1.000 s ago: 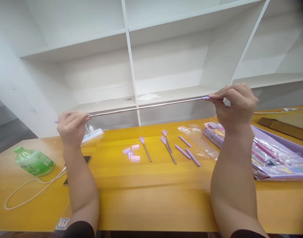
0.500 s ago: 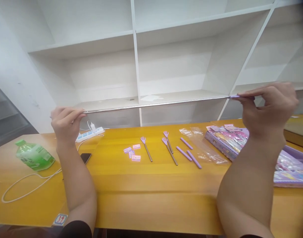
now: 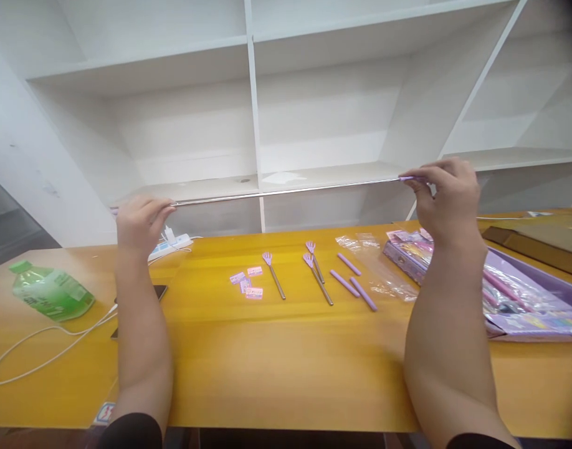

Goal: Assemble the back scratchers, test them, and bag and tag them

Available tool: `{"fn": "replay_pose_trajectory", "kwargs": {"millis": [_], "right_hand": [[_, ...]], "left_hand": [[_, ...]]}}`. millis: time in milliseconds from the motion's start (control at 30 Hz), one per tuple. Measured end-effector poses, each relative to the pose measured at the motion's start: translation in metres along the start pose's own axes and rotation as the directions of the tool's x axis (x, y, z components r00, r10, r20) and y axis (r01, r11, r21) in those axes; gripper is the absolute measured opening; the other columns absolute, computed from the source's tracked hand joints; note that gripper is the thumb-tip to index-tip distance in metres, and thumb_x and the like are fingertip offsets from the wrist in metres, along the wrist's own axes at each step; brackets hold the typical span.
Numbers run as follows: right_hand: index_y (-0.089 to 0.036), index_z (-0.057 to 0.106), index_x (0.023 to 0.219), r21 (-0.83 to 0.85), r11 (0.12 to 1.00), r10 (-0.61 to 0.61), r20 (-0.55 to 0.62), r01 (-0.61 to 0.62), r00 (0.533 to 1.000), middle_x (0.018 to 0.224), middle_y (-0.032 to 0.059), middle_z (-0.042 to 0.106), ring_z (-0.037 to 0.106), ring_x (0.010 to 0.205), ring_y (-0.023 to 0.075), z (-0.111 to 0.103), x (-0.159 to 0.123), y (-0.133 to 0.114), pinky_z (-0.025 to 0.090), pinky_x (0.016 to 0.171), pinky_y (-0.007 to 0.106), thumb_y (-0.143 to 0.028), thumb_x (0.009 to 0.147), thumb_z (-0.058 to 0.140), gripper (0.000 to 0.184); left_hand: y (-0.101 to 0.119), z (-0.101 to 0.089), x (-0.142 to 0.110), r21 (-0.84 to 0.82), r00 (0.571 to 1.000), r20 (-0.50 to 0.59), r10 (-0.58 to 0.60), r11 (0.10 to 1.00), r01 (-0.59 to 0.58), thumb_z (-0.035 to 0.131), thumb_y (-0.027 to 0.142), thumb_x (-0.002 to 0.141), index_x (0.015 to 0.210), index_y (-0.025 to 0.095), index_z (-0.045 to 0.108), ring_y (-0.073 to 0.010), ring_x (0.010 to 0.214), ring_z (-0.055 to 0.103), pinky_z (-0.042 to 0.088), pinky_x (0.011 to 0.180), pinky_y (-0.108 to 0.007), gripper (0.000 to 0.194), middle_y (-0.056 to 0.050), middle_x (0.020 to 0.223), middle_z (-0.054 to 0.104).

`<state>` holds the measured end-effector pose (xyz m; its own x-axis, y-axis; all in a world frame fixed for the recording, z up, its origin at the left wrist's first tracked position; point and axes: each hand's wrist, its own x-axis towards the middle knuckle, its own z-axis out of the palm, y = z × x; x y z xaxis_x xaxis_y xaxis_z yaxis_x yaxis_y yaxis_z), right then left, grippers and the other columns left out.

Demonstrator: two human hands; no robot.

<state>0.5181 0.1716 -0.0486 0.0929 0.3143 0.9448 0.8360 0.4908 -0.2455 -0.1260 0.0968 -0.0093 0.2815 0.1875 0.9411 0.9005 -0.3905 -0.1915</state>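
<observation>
Left hand [image 3: 141, 218] pinches one end of a thin metal rod [image 3: 286, 191], mid-left of frame; right hand [image 3: 447, 196] pinches the purple-tipped end, mid-right. Rod stretched nearly level betw. both hands, raised above the yellow table [image 3: 286, 362], in front of white shelves [image 3: 251, 125]. Below it, centre frame: small purple fork-like heads [image 3: 273, 274], purple sleeves [image 3: 356, 284], pink tags [image 3: 248, 284]. Green bottle [image 3: 50, 293] lies far left; purple box [image 3: 524, 293] at right.

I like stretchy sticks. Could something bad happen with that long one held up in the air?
Maybe. The thin rod is pinched only at its tips by the left hand and right hand, so it might bend or slip. If dropped, it could scatter the small forks and tags lying below.
</observation>
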Motion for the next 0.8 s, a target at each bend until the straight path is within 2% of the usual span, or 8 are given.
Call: {"fn": "replay_pose_trajectory", "kwargs": {"millis": [167,267,367,500,567,667,800], "right_hand": [[-0.025,0.072,0.084,-0.006,0.996,0.089,-0.034,-0.089,0.995,0.108,0.0165,0.071,0.066,0.101,0.0279,0.002,-0.001,0.003,0.052,0.088,0.041,-0.018,0.094,0.071,0.012],[-0.024,0.077,0.091,-0.014,0.995,0.095,-0.043,-0.096,0.994,0.103,0.0135,0.075,0.07,0.092,0.0251,0.002,-0.002,0.003,0.056,0.083,0.039,-0.012,0.092,0.069,0.014],[-0.022,0.082,0.098,-0.001,0.991,0.135,-0.002,-0.135,0.991,0.102,0.0111,0.075,0.071,0.079,0.0205,0.002,-0.003,0.0,0.06,0.08,0.036,-0.007,0.088,0.07,0.022],[-0.022,0.084,0.094,0.032,0.989,0.147,-0.019,-0.146,0.989,0.1,0.0097,0.074,0.068,0.072,0.0172,0.002,-0.003,-0.008,0.06,0.076,0.034,-0.001,0.082,0.065,0.031],[-0.024,0.084,0.093,0.022,0.991,0.133,-0.023,-0.132,0.991,0.101,0.0103,0.075,0.069,0.08,0.0198,0.001,-0.003,-0.012,0.059,0.079,0.036,-0.004,0.084,0.067,0.028],[-0.026,0.085,0.099,-0.025,0.988,0.154,0.016,-0.154,0.988,0.11,0.0128,0.077,0.071,0.095,0.0228,-0.005,-0.002,-0.017,0.057,0.083,0.037,-0.009,0.087,0.075,0.024],[-0.025,0.087,0.11,-0.067,0.984,0.174,0.127,-0.167,0.976,0.116,0.0134,0.079,0.072,0.085,0.0182,-0.015,-0.002,-0.021,0.057,0.085,0.034,-0.005,0.09,0.077,0.03]], "left_hand": [[0.004,-0.008,0.002,0.003,0.999,0.03,-0.04,0.999,0.04,0.067,0.072,0.104,0.094,0.031,0.081,-0.0229,0.085,0.069,0.047,0.079,-0.04,0.045,0.004,0.088,0.083],[0.008,-0.012,0.004,-0.013,0.999,0.029,-0.04,0.999,0.04,0.067,0.068,0.106,0.093,0.031,0.081,-0.0225,0.085,0.068,0.048,0.08,-0.04,0.041,0.003,0.088,0.082],[0.02,-0.014,0.005,0.005,0.999,0.022,-0.044,0.999,0.044,0.067,0.059,0.108,0.097,0.029,0.082,-0.0236,0.09,0.069,0.048,0.084,-0.04,0.035,0.0,0.092,0.082],[0.035,-0.012,0.005,0.05,0.996,-0.01,-0.084,0.995,0.085,0.068,0.048,0.109,0.101,0.029,0.082,-0.0291,0.097,0.07,0.045,0.089,-0.045,0.024,-0.007,0.099,0.082],[0.037,-0.011,0.004,0.073,0.993,-0.033,-0.114,0.991,0.116,0.07,0.047,0.107,0.101,0.031,0.081,-0.0306,0.099,0.07,0.043,0.09,-0.047,0.021,-0.008,0.099,0.082],[0.033,-0.011,0.003,0.101,0.991,-0.059,-0.124,0.986,0.129,0.069,0.051,0.107,0.101,0.03,0.081,-0.0312,0.1,0.068,0.041,0.091,-0.049,0.025,-0.008,0.099,0.081],[0.023,-0.014,0.0,0.111,0.994,-0.039,-0.105,0.988,0.108,0.063,0.059,0.11,0.104,0.029,0.083,-0.0249,0.099,0.065,0.039,0.089,-0.046,0.036,-0.003,0.097,0.079]]}}
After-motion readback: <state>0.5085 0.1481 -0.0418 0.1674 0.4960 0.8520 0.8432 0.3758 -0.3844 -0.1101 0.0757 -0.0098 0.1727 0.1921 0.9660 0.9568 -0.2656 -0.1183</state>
